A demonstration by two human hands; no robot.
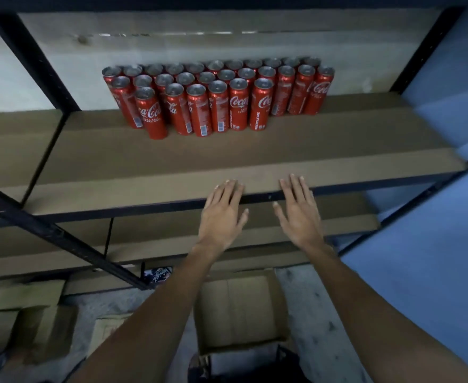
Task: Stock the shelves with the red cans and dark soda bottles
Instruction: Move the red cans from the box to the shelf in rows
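step: between loads, judged | hands: left hand (pixel 223 214) and right hand (pixel 299 214) flat, fingers straight, holding nothing, at shelf (pixel 365 150) front edge | red cans (pixel 216 98) packed upright at shelf back; no bottles visible | next: probably fetch stock; cardboard box (pixel 241 310) below looks empty

Your red Coca-Cola cans (pixel 216 100) stand upright in tight rows at the back middle of the brown shelf (pixel 337 150), with bare board in front of them and to either side. Your left hand (pixel 223 217) and right hand (pixel 300 217) reach side by side, palms down and fingers straight, with the fingertips over the shelf's front edge. Whether they touch it is unclear. Neither hand holds anything. Below your forearms an open cardboard box (pixel 241 308) sits on the floor (pixel 310 299).
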